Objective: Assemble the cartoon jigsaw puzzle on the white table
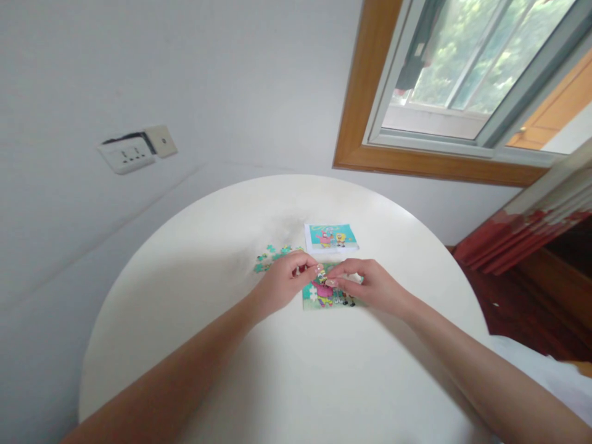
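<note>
A partly filled jigsaw puzzle (pixel 325 300) with pink and green cartoon figures lies on the white round table (pixel 287 382). Over its upper left part, my left hand (pixel 282 280) has thumb and fingertips pinched together. My right hand (pixel 370 283) reaches in from the right, its thumb and forefinger closed at a small yellow puzzle piece (pixel 322 275) between the two hands. Whether the left fingertips also hold a piece is too small to tell. Loose puzzle pieces (pixel 263 267) lie in a small heap beside my left hand, partly hidden by it.
Behind the puzzle lies a picture card (pixel 332 238) with a pink and a yellow cartoon figure. A wall with a socket (pixel 127 155) and a wood-framed window (pixel 365 154) stands beyond the table. A red and white curtain (pixel 522 228) hangs at the right.
</note>
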`<state>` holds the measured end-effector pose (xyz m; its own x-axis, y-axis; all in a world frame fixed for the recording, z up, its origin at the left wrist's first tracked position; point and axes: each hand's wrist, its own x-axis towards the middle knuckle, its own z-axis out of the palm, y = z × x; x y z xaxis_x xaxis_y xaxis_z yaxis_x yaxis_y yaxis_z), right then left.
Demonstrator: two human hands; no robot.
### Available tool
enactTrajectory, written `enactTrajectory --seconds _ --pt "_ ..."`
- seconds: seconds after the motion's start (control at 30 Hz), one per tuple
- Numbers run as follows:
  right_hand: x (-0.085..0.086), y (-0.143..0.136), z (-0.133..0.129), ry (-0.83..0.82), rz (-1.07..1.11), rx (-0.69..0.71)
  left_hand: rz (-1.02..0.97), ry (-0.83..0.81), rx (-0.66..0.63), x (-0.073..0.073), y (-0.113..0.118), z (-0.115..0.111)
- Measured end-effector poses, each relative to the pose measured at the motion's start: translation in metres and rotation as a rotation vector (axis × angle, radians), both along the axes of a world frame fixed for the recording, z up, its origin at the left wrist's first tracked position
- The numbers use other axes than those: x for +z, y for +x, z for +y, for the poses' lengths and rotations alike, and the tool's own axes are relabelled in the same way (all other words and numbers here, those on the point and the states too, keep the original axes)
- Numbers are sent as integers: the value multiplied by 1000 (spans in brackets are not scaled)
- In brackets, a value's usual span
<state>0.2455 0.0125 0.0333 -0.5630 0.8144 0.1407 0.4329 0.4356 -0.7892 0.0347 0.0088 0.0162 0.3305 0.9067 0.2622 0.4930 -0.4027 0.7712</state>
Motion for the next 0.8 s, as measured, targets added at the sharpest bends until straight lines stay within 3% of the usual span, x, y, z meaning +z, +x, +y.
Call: enactTrajectory --seconds 0.17,0.33,0.5,0.8 --pt "-4 8 2 23 -1 -75 -5 46 28 -1 20 -4" --pt "-9 28 16 147 -90 -157 114 201 74 -11 19 -2" --pt "-15 35 19 213 -330 -199 353 343 -81 -21 12 -2" --pt "-21 27 13 272 -580 -216 395 346 -187 -24 19 -6"
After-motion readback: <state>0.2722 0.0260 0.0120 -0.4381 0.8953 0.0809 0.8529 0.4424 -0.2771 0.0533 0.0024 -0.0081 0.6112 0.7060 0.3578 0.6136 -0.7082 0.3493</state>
